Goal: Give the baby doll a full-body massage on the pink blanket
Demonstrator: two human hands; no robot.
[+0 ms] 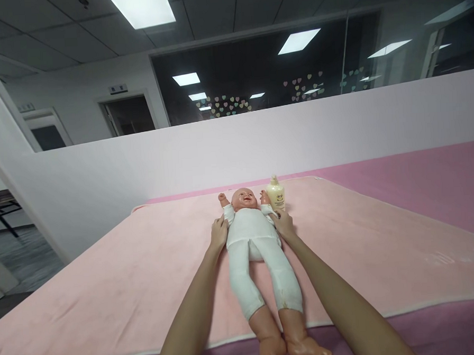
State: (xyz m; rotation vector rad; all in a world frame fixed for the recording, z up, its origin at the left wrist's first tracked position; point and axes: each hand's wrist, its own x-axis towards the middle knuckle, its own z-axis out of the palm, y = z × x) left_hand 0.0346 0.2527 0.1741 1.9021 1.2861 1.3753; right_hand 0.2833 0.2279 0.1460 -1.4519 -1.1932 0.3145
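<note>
A baby doll with a white cloth body lies on its back, its head at the far end and its feet towards me. My left hand is closed at the doll's arm on the left, by the white sleeve. On the other side, my right hand grips the doll's other sleeve, thumb and fingers drawn together. Both sets of fingertips are partly hidden against the doll. A pale yellow pump bottle stands upright just beyond my right hand, beside the doll's raised hand.
Under the doll is a pink towel-like sheet with a white edge, spread over a darker pink padded surface. A low white wall runs behind it, with a dark window above. A dark table stands far left.
</note>
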